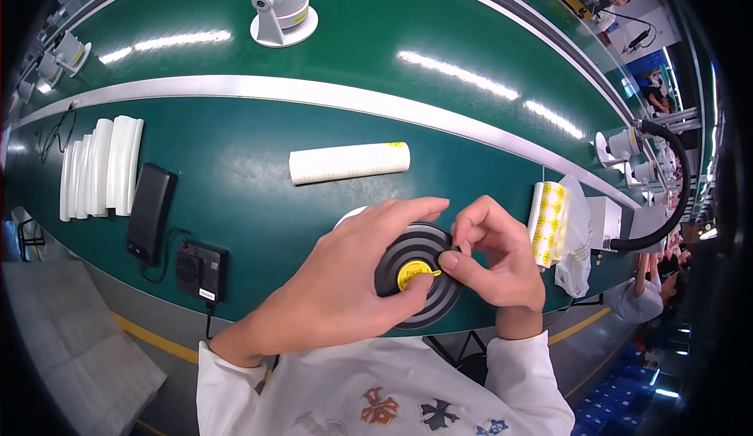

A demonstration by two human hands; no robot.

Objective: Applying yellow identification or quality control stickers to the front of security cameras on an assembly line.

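Close to the table's front edge, my left hand (345, 279) is wrapped round a round device (420, 310) with a black ringed face. A yellow round sticker (413, 273) with a small tab sits at the middle of that face, and my left thumb presses beside the tab. My right hand (494, 259) pinches with thumb and index finger at the face's right rim; whatever is between those fingertips is hidden. Part of a white rounded piece (351, 215) shows behind my left hand. Farther off on the green table lies a roll of white sheet (349, 163) with yellow marks.
At left are several white rolls (102, 167), a black power bank (152, 208) and a black adapter (201, 271) with cables. Yellow-labelled rolls (549, 220) and a plastic bag (576, 240) lie right, near a black hose (678, 185). A white device (281, 12) stands on the green conveyor (353, 36).
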